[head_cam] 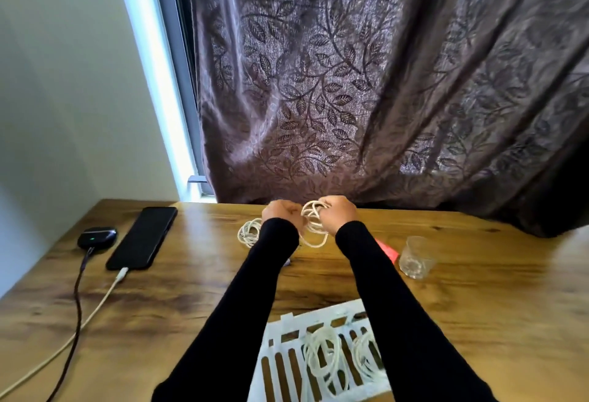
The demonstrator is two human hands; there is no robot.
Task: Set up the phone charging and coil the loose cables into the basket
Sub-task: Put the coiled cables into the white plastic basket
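White cable loops hang raised above the counter, wound round the curled fingers of the right hand — the left hand clenches a strand beside it. Thin, rubbery, round coils. 2 finished coils lie in the slatted white basket; the phone lies plugged in at far left.

wooden table, leaf-patterned curtain, pale wall

phone: black, flat, screen up, white cable plugged in, far left of basket | basket: white, slotted, holds two coiled cables | white coil: raised beyond basket
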